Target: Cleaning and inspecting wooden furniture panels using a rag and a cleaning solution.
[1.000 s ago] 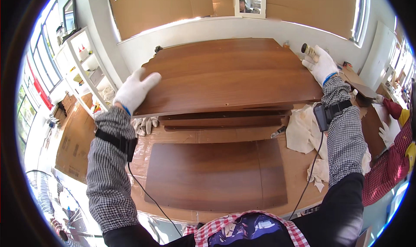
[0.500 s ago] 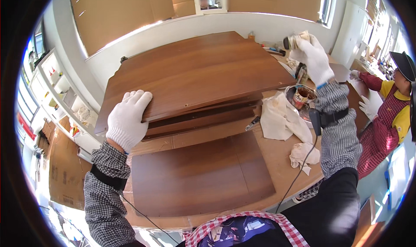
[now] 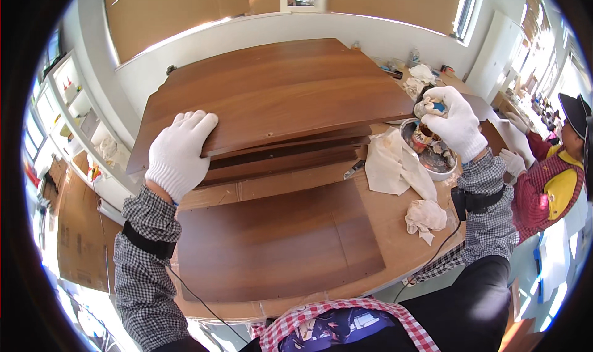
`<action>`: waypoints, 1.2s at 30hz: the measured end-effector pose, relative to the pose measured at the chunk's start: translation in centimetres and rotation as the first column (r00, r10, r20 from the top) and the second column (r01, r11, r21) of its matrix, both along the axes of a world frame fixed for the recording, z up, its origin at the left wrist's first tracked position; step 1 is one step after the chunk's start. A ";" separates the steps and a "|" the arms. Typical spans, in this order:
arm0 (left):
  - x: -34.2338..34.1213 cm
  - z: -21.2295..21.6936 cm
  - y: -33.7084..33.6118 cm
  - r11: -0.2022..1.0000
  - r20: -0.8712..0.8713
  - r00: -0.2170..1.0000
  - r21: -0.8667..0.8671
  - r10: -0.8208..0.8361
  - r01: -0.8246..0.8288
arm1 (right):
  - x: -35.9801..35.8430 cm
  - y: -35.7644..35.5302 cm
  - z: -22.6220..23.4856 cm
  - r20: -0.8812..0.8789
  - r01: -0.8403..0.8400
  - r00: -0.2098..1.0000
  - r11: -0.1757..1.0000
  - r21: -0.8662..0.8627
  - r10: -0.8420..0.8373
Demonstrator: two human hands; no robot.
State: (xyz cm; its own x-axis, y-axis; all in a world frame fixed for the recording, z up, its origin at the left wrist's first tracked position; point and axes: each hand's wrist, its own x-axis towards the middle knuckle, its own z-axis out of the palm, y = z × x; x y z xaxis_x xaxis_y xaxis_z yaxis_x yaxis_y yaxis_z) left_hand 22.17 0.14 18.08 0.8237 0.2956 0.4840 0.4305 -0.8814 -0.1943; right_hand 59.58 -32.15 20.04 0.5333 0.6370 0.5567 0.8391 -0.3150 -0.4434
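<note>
My left hand (image 3: 178,151), in a white knit glove, rests on the near left edge of a brown wood-grain panel (image 3: 278,92). Its fingers lie stretched out on the panel's top face. My right hand (image 3: 456,123), gloved in white too, is closed on a small stained cream-coloured round thing (image 3: 434,108) with a dark end and a blue patch; its kind is unclear. It hangs above the far rim of a white basin (image 3: 441,176). A brown-stained can (image 3: 422,139) stands in that basin, partly hidden by my hand.
More panels (image 3: 284,160) are stacked under the top one. A separate brown panel (image 3: 278,244) lies nearer me on the cardboard-covered table. Cream cloths (image 3: 398,166), a crumpled rag (image 3: 425,219) and a small dark tool (image 3: 354,169) lie about. At right, a co-worker (image 3: 550,191) handles another panel.
My right hand has come down and nearer, bringing the cream-coloured thing from above the table's far right to the basin. My left hand stays on the panel. The co-worker's arms have shifted.
</note>
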 end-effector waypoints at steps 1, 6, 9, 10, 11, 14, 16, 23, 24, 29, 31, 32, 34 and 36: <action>-0.2 0.0 0.1 1.000 0.002 1.000 -0.001 -0.012 0.012 | -0.9 0.8 0.1 -0.026 -0.055 0.998 0.998 -0.003 0.055; -0.4 0.0 0.0 1.000 0.008 1.000 0.011 -0.013 0.012 | -6.0 5.9 0.0 0.236 -0.404 0.888 0.915 -0.006 0.394; -0.5 -0.4 0.1 1.000 0.000 1.000 -0.003 0.017 -0.017 | -10.5 11.0 0.0 0.383 -0.556 0.758 0.830 -0.042 0.528; -0.5 -0.3 0.0 1.000 0.006 1.000 -0.002 0.018 -0.018 | -12.3 12.4 0.3 0.403 -0.596 0.717 0.800 -0.069 0.569; 0.0 -0.4 0.0 1.000 0.005 1.000 0.002 0.010 -0.010 | -14.0 13.8 0.5 0.420 -0.591 0.706 0.801 -0.095 0.571; -0.1 -0.9 0.9 1.000 0.019 1.000 0.027 -0.012 0.012 | -18.8 17.9 0.5 0.451 -0.626 0.638 0.762 -0.168 0.624; 0.0 -1.0 1.1 0.999 0.013 1.000 0.046 -0.011 0.010 | -19.9 18.9 0.7 0.467 -0.631 0.613 0.751 -0.194 0.637; -0.4 -0.4 0.2 1.000 -0.001 1.000 0.008 0.017 -0.017 | -13.6 12.0 0.5 0.555 -0.491 0.692 0.865 -0.106 0.461; -0.4 -0.7 0.5 1.000 -0.003 1.000 0.001 0.014 -0.014 | -11.8 10.3 -0.1 0.513 -0.411 0.763 0.908 -0.086 0.394; -0.3 -0.3 0.2 1.000 -0.007 1.000 -0.007 0.024 -0.024 | -1.7 0.2 -1.0 0.457 0.273 0.864 0.959 -0.069 -0.213; 0.0 -0.2 0.3 1.000 -0.017 1.000 -0.014 0.022 -0.022 | 0.7 -2.0 -1.7 0.282 0.256 0.927 0.967 0.011 -0.249; 0.0 -0.2 0.3 0.999 -0.031 0.999 -0.021 0.033 -0.034 | 1.3 -2.7 -1.9 0.094 0.239 0.964 0.966 0.096 -0.248; -0.1 -0.4 0.3 0.999 -0.026 0.999 -0.023 0.034 -0.035 | 0.4 -1.9 -1.5 0.042 0.184 0.981 0.978 0.093 -0.189; 0.3 -0.4 0.3 0.999 -0.013 1.000 -0.024 0.026 -0.026 | -0.9 -0.6 -0.9 -0.003 0.116 0.993 0.989 0.096 -0.116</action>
